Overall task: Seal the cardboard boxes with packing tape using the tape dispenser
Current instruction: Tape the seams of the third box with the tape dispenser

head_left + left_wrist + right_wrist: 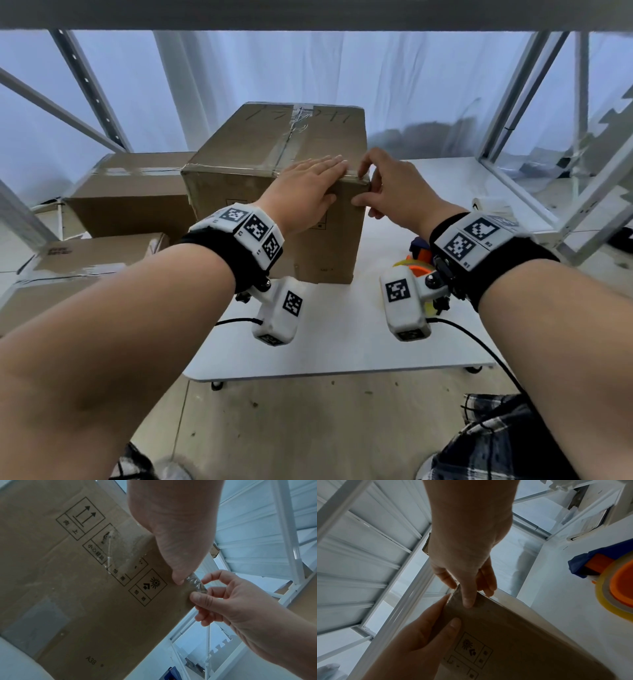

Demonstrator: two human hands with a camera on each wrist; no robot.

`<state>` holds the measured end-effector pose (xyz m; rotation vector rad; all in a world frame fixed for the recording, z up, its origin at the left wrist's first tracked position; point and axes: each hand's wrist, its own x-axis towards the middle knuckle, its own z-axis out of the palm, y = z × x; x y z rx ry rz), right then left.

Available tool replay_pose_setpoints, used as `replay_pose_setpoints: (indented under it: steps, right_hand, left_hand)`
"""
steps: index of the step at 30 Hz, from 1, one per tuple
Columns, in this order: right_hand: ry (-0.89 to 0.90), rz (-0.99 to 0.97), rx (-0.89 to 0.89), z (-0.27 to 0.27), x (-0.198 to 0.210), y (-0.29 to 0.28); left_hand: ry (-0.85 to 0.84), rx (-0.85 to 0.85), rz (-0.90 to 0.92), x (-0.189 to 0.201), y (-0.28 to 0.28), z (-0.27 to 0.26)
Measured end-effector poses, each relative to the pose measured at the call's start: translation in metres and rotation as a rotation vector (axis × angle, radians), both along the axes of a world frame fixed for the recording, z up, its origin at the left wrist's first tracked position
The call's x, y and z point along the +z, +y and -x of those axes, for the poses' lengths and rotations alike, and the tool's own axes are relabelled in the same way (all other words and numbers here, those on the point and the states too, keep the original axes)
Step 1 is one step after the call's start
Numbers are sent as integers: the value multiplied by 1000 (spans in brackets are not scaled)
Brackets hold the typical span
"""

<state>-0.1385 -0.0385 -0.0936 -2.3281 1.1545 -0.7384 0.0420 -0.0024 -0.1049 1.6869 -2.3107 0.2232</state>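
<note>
Table [342,349]: dispenser [618,582] clear, R-wrist only.

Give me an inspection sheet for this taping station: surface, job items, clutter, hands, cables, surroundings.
Surface: white table, on small feet.
Job items: tall cardboard box upright on the table, clear tape along its top seam and near top edge; tape dispenser lying on the table to its right, untouched.
Clutter: two more boxes to the left.
Hands: left hand flat on the box's near top edge; right hand pinches the tape end at the corner.
Cables: black cable from the wrist camera.
Surroundings: white metal frame, translucent sheeting behind.
</note>
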Motion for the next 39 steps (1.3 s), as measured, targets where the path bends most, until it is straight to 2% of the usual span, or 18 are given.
replay_pose_setpoints:
  steps: [5, 11, 13, 16, 18, 22, 25, 29, 31, 35, 37, 39]
  right_hand:
    - [46, -24, -21, -7, 5, -5]
    - [-144, -313, 113, 9, 7, -10]
    - [-141, -253, 103, 10, 6, -10]
    - [-2, -39, 57, 0, 1, -7]
    - [111, 38, 42, -6, -2, -5]
    - [209, 99, 0, -9, -8, -7]
    - [188, 82, -62, -9, -18, -11]
    - [45, -52, -179, -12, -21, -17]
    - [-49, -179, -212, -20, -14, -19]
    - [-223, -575, -200, -38, -9, -24]
    - [-278, -606, -211, -44, -8, -25]
    - [-409, -648, -230, -52, -8, -25]
  left_hand:
    - [8, -28, 0, 1, -1, -2]
    - [-29, -9, 21, -3, 1, -1]
    - [-22, 5, 35, -4, 0, 1]
    - [-21, 35, 40, -6, 0, 2]
    - [-34, 38, 18, -6, 0, 2]
    - [-15, -5, -55, 7, 2, -6]
    - [21, 100, -65, 15, 10, -25]
    - [4, 476, -61, -1, 29, -71]
    - [51, 558, -45, -9, 38, -85]
    - [37, 536, 44, -6, 47, -85]
    - [53, 478, 125, -2, 52, -79]
    - [97, 357, 196, 0, 56, -67]
